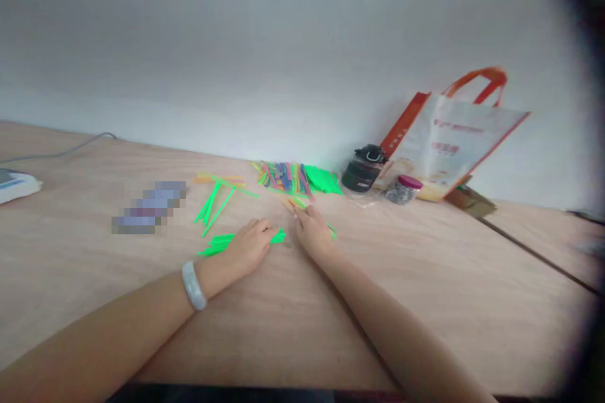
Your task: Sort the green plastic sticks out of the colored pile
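Observation:
My left hand [253,242], with a pale bangle [194,286] on its wrist, is closed over a bunch of bright green straws [220,243]. Their ends stick out on both sides of the hand. My right hand [312,230] rests just to the right, fingers pointing away and together around a few yellow-orange and green straws [295,203]; a green end shows beyond its outer side. Farther left lie loose green straws [208,203] and some yellow-orange ones [215,179]. Behind the hands is a mixed multicoloured pile [286,177] beside a green bundle [324,179].
A black bottle [362,170], a clear jar with a dark pink lid [403,190] and a white and orange bag [449,138] stand at the right by the wall. At left are a blurred flat item [149,209], a white device [19,186] and a cable [70,151].

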Available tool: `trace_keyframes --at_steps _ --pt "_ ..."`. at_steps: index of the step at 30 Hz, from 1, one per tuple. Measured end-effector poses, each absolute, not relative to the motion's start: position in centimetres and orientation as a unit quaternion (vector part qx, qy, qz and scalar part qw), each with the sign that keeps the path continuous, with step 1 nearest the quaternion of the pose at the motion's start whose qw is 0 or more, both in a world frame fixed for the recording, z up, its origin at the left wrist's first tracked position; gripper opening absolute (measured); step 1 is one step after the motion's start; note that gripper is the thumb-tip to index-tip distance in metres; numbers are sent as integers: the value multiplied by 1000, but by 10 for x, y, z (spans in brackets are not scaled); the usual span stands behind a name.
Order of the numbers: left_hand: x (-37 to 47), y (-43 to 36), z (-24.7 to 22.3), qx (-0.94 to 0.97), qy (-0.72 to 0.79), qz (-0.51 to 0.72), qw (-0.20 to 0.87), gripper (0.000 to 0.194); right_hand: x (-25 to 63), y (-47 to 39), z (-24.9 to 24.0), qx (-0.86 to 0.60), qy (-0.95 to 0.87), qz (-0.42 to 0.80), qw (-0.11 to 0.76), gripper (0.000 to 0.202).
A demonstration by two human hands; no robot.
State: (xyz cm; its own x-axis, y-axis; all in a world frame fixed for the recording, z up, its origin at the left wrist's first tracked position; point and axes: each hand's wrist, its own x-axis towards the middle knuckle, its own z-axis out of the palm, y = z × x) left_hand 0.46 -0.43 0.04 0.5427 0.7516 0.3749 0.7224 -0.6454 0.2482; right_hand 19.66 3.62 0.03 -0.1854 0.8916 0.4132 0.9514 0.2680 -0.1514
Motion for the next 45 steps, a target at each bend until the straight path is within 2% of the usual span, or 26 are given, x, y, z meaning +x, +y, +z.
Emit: trace_keyframes --at_steps 6,13,21,30,35,39,42,45 --pt "0 0 -10 876 426 224 25 31 196 39 -7 -570 -802 -125 128 35" --pt "0 -2 -9 864 438 247 38 28 202 42 -8 -583 -793 -133 119 34" --pt "-6 2 -16 862 446 238 28 23 194 31 -7 -528 -818 -144 175 27" --pt "-5 3 -14 861 437 258 17 25 191 24 -8 -493 -833 -119 222 26" --pt "-31 21 -2 804 541 237 -66 27 192 20 -8 -486 -836 -91 240 23" --pt "-60 39 1 735 654 155 -89 29 190 16 -8 -483 -835 -59 255 22" --pt "-69 45 0 733 662 137 -68 30 189 16 -8 -473 -835 -25 280 23" --pt "-64 43 0 750 628 199 -62 33 190 21 -8 -475 -804 39 354 27"
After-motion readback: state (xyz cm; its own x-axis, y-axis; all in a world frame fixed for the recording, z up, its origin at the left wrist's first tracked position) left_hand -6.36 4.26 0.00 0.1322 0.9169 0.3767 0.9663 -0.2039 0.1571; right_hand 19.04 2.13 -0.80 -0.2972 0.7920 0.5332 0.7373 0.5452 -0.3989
